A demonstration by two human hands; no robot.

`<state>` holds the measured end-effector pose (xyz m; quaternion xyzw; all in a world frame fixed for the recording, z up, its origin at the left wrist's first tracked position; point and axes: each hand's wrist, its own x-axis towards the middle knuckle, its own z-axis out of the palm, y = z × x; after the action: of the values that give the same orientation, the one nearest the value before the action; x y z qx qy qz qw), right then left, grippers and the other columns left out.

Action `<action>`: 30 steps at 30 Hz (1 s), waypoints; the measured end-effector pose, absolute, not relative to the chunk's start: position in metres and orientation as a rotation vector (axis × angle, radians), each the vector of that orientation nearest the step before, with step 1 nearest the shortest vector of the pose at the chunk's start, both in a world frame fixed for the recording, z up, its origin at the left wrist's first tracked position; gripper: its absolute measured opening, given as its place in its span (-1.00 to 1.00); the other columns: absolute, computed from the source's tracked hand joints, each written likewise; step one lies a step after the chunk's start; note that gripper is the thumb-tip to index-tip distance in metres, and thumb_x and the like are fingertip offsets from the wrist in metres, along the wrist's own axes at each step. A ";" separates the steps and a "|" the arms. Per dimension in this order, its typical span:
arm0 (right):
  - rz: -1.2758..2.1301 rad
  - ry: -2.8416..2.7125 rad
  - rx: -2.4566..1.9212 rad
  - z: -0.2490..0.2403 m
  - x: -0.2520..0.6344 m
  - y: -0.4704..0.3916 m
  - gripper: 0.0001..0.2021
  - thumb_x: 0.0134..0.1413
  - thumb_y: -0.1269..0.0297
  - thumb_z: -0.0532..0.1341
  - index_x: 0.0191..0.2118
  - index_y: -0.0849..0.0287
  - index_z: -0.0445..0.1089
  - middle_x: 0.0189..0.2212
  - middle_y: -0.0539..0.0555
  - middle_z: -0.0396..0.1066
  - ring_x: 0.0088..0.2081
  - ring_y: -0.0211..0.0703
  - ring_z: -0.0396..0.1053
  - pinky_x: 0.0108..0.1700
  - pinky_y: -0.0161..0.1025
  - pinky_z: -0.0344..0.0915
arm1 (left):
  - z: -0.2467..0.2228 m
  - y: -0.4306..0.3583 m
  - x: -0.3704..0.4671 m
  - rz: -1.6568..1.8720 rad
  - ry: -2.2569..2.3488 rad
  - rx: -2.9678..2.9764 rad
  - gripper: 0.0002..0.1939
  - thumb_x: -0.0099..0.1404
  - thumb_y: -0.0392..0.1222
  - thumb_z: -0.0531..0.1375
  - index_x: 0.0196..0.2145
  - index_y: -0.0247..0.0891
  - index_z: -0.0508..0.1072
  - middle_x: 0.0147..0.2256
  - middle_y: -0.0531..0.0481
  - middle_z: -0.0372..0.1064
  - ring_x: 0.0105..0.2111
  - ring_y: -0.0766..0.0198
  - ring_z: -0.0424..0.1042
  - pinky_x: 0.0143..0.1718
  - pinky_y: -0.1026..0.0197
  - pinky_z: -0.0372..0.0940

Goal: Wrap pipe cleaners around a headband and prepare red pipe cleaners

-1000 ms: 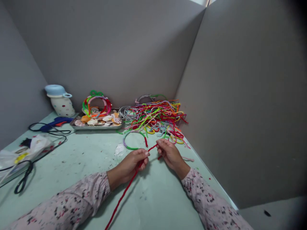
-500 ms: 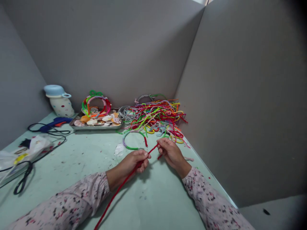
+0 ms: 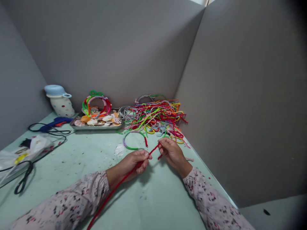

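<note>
A long red pipe cleaner (image 3: 112, 192) runs from the bottom edge of the view up through both my hands. My left hand (image 3: 135, 163) pinches it between thumb and fingers near the middle of the table. A short stretch further along, my right hand (image 3: 171, 152) pinches it too, and a red end pokes out below those fingers. Just beyond the hands lies a headband (image 3: 127, 145) wrapped in green, purple and red, with bare metal at one tip. A white scrap (image 3: 119, 149) rests beside it.
At the back, a metal tray (image 3: 96, 128) holds shells and several wrapped headbands. Right of it lies a heap of coloured pipe cleaners (image 3: 160, 111). A bottle (image 3: 62, 105), a blue tool (image 3: 54, 124), black cable (image 3: 30, 169) and a plastic bag (image 3: 39, 145) are left. Grey partitions (image 3: 115, 48) enclose the table.
The red pipe cleaner's lower, trailing part has swung a little to the left. Both hands keep their pinch and have shifted only very slightly to the right.
</note>
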<state>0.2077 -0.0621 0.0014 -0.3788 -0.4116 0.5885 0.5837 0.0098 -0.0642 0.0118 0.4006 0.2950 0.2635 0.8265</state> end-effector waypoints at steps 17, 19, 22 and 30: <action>1.343 -1.028 -0.964 -0.004 0.205 -0.059 -0.71 0.03 0.04 0.29 -0.39 0.19 0.36 -0.50 -0.04 0.34 -0.54 -0.37 0.27 -0.51 -0.42 0.19 | 0.001 -0.059 0.009 0.676 0.639 0.885 -0.80 0.23 -0.14 0.20 -0.32 -0.37 0.40 -0.60 0.10 0.27 -0.71 0.53 0.15 -0.71 0.45 -0.02; 1.336 -1.038 -0.972 -0.005 0.205 -0.059 -0.71 0.03 0.05 0.29 -0.43 0.19 0.35 -0.52 -0.04 0.33 -0.54 -0.37 0.26 -0.51 -0.42 0.18 | 0.000 -0.058 0.009 0.674 0.635 0.901 -0.80 0.24 -0.15 0.19 -0.31 -0.38 0.40 -0.59 0.09 0.27 -0.71 0.53 0.16 -0.71 0.45 -0.02; 1.315 -1.040 -0.982 -0.004 0.206 -0.058 -0.72 0.00 0.07 0.31 -0.44 0.19 0.36 -0.53 -0.04 0.33 -0.55 -0.37 0.24 -0.52 -0.42 0.17 | -0.001 -0.058 0.009 0.669 0.626 0.916 -0.80 0.25 -0.15 0.18 -0.30 -0.38 0.40 -0.59 0.09 0.27 -0.71 0.52 0.17 -0.72 0.45 -0.02; 1.283 -1.061 -0.995 0.001 0.206 -0.059 -0.74 -0.02 0.07 0.31 -0.43 0.19 0.39 -0.54 -0.04 0.36 -0.57 -0.37 0.22 -0.52 -0.40 0.16 | -0.001 -0.060 0.009 0.643 0.631 0.913 -0.78 0.25 -0.13 0.18 -0.33 -0.39 0.40 -0.62 0.10 0.26 -0.74 0.54 0.14 -0.72 0.45 -0.04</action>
<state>0.2057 -0.0586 0.0006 -0.4231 -0.4511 0.5456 0.5654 0.0095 -0.0601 -0.0009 0.4261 0.2942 0.3000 0.8012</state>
